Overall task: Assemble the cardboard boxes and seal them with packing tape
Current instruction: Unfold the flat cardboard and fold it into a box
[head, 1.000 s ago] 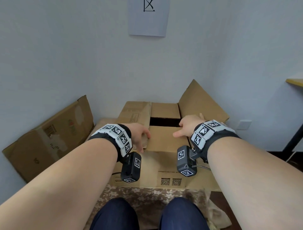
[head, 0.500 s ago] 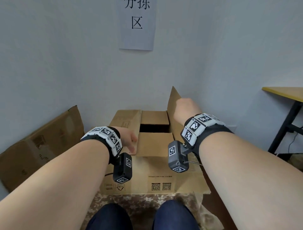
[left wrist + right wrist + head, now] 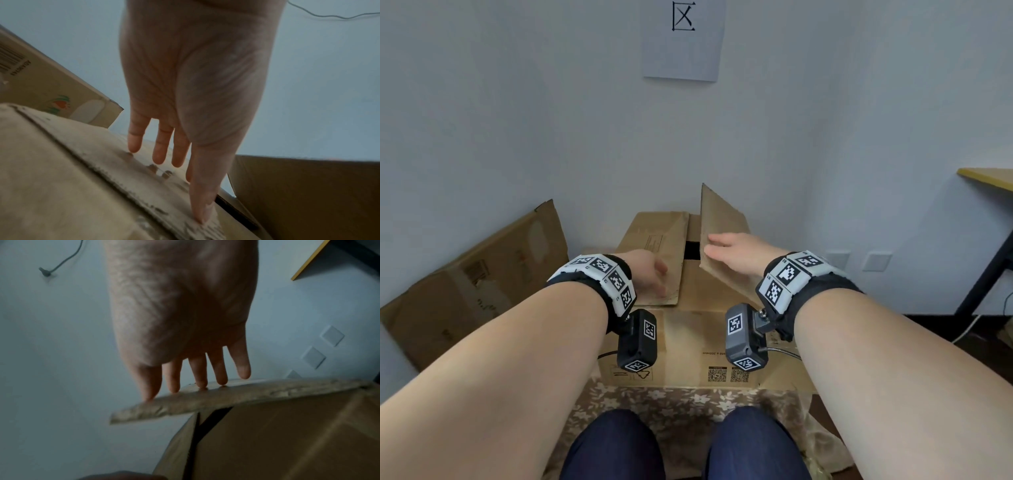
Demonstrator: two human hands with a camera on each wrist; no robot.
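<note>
Flat-handed contact, both sides, nothing clasped. Left hand [image 3: 650,274]: fingers [image 3: 158,151] straight, spread, pressing the left flap [image 3: 661,253] down; that flap lies nearly flat over the box [image 3: 688,346] top. Right hand [image 3: 736,253]: fingers [image 3: 220,369] straight, tips resting on the outer face of the right flap [image 3: 722,226], thumb at its near edge; that flap stands tilted steeply up, not yet closed. Dark gap [image 3: 691,248] of the box opening shows between the two flaps. Box: brown cardboard, centre of scene, on a floral-cloth surface [image 3: 688,404], near face printed with two codes. Flattened carton [image 3: 472,284]: leaning against the left wall. Paper sign [image 3: 683,37]: on far wall, above box. Table [image 3: 986,178]: far right, yellow-edged top.
</note>
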